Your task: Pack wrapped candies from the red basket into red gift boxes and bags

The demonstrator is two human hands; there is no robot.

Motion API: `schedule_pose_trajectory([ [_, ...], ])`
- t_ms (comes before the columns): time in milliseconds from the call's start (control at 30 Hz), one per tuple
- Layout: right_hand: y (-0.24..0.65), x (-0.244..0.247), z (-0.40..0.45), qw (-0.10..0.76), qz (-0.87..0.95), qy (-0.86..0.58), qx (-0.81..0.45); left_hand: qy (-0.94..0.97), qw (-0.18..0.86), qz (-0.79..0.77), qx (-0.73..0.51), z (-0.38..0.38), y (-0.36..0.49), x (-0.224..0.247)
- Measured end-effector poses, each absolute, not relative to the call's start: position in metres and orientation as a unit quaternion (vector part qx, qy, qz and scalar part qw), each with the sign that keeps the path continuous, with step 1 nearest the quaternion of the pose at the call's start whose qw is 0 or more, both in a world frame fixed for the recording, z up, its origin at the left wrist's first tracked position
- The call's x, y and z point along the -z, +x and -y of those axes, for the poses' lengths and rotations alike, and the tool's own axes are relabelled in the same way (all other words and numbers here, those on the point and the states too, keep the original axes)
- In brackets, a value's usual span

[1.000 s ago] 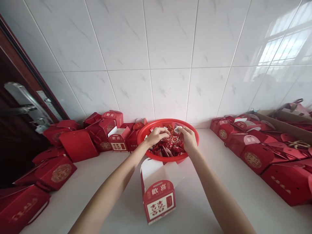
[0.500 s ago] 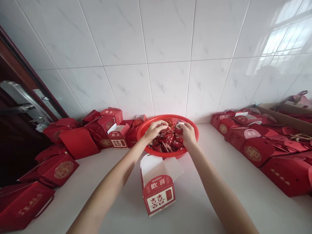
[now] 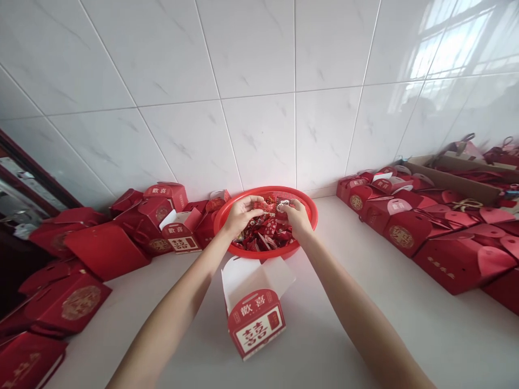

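Observation:
Both hands are over a red plastic basket [image 3: 310, 216] heaped with wrapped candies [image 3: 263, 237], mostly in red wrappers. Between the thumb and fingers of my left hand [image 3: 240, 216] is a red-wrapped candy [image 3: 265, 206]. My right hand [image 3: 299, 218] pinches a small white packet with dark marks [image 3: 282, 205], close beside that candy. In front of the basket, between my forearms, stands a red and white gift box [image 3: 259, 327] with its flaps up and its top open. What lies inside the box is hidden by its front panel.
Red gift boxes [image 3: 77, 300] crowd the left side, with a smaller red and white box [image 3: 181, 237] near the basket. Rows of red boxes [image 3: 405, 232] line the right, beside a cardboard carton [image 3: 454, 181]. A tiled wall [image 3: 259, 140] rises behind the white surface [image 3: 332, 346].
The view has turned slightly right, so everything sits further left. A red-wrapped candy now shows clearly in my left hand. My right hand keeps the white packet, and the open box stays put.

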State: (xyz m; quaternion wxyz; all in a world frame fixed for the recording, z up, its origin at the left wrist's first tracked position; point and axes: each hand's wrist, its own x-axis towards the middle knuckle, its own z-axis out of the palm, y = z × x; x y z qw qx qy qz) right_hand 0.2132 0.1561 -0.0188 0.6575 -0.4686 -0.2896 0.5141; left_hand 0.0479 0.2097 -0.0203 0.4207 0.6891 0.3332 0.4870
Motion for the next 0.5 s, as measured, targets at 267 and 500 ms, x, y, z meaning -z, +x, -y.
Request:
schedule_pose_trajectory([
  [267,0.2136,0.0153,-0.1521,0.633,0.303,-0.494,-0.514,0.667,0.423,-0.367,-0.491,-0.2089,0.0486,0.0206],
  [500,0.2144,0.019,-0.1514,0.659,0.344,-0.444,-0.501,0.669,0.44,-0.401,-0.445,-0.2043,0.0511,0.0197],
])
